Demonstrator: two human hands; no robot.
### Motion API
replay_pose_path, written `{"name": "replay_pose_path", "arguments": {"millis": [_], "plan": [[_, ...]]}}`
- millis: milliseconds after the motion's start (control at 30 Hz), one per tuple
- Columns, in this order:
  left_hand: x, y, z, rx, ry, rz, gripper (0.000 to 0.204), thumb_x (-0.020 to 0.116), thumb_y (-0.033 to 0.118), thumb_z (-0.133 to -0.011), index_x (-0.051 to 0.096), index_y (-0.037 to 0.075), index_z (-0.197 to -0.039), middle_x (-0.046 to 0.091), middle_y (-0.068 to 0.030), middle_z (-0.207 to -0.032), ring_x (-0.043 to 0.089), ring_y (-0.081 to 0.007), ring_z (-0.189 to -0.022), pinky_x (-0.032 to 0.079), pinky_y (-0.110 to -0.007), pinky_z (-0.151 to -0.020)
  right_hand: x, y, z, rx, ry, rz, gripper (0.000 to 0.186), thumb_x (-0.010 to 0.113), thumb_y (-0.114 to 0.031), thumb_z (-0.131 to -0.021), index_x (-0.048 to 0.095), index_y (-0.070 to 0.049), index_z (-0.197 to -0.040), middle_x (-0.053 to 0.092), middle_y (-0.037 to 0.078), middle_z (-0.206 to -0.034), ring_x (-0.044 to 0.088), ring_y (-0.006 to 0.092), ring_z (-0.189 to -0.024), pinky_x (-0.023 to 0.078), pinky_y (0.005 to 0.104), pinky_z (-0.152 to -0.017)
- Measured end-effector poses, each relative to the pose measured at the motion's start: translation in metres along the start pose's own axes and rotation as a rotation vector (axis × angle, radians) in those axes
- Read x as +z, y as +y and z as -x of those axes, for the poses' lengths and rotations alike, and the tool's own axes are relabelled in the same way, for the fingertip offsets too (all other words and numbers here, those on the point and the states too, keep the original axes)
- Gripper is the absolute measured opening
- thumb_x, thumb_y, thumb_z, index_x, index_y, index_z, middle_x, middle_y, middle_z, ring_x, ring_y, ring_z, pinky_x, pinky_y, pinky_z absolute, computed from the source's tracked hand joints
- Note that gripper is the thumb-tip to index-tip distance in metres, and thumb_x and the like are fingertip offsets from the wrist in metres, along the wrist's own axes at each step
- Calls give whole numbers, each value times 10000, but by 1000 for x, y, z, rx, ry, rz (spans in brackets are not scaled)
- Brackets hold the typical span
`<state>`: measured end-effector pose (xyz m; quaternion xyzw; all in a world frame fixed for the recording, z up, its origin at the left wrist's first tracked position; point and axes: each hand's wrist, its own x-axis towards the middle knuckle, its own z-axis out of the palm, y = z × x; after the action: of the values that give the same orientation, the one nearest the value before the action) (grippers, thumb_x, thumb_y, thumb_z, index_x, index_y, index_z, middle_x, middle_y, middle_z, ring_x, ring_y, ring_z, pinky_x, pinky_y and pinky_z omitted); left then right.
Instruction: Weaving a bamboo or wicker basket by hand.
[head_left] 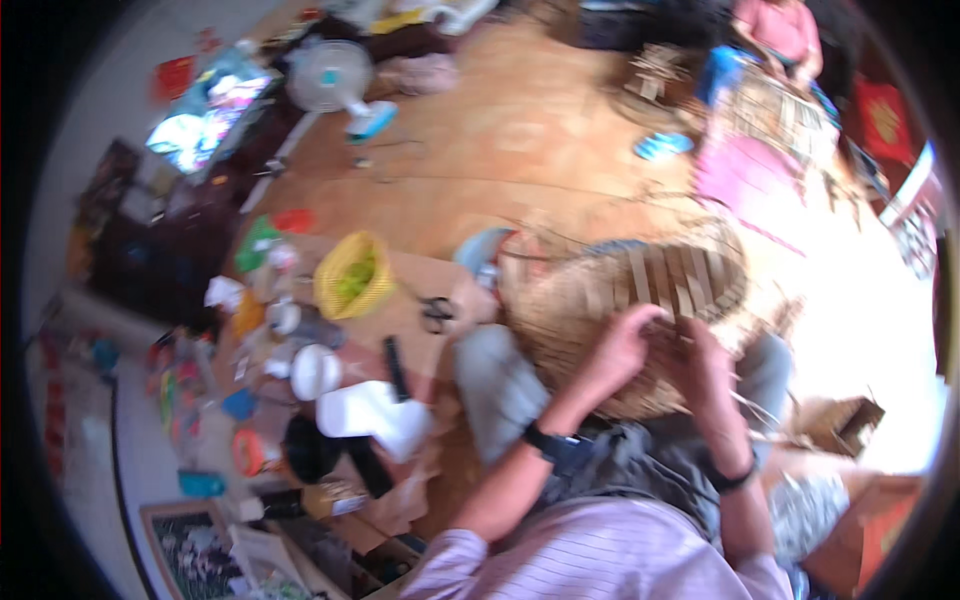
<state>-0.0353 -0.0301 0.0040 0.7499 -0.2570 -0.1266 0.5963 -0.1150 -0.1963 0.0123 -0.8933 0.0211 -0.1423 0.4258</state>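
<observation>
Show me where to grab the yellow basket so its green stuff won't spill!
I'd take the yellow basket by its rim, coming from the person's right, thumb inside and fingers outside. Its open mouth faces up around the green contents, so probably keep it level. Blurry small things crowd its left; the right has space before the scissors.
</observation>
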Motion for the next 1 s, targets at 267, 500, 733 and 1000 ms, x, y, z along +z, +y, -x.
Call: {"name": "replay_pose_path", "arguments": {"millis": [267, 500, 733, 1000], "plan": [[-36, 13, -8, -154, -213, -32, 432, 445, 29, -992, 637, 33, -1379, 684, -74, -1298, 599, -152, -1228, 433, -320, -1119, -20, 10, -8, 383, 13, -614, 213, 729, -137, -992, 687, 38, -1105, 661, 27, -792, 620, 116, -733, 511, 275, -657], [-39, 14, -10, -125, -249, 46, 452, 433, 1, -983, 623, 17, -1393, 678, -73, -1307, 599, -145, -1228, 432, -319, -1125, -18, -6, -1, -114, -68, 85, 220, 792, -145, -865, 696, -46, -1036, 622, 137, -921, 679, 365, -798, 563, 445, -693], [-37, 21, -9, -161, -231, -42, 489, 451, -82, -930, 651, 42, -1358, 697, -76, -1253, 631, -152, -1163, 471, -319, -1076, -16, 26, -6, 6, 147, -96, 123, 739, -160, -948, 689, -48, -944, 584, 64, -886, 643, 240, -739, 542, 359, -661], [-36, 22, -6, -135, -189, -77, 495, 522, -98, -907, 654, 70, -1353, 704, -74, -1185, 647, -180, -1089, 505, -327, -1017, -30, 41, 28, 513, 126, -1197, 95, 667, -180, -1052, 639, -95, -1021, 535, -65, -762, 427, 28, -620, 341, 200, -561]]}}
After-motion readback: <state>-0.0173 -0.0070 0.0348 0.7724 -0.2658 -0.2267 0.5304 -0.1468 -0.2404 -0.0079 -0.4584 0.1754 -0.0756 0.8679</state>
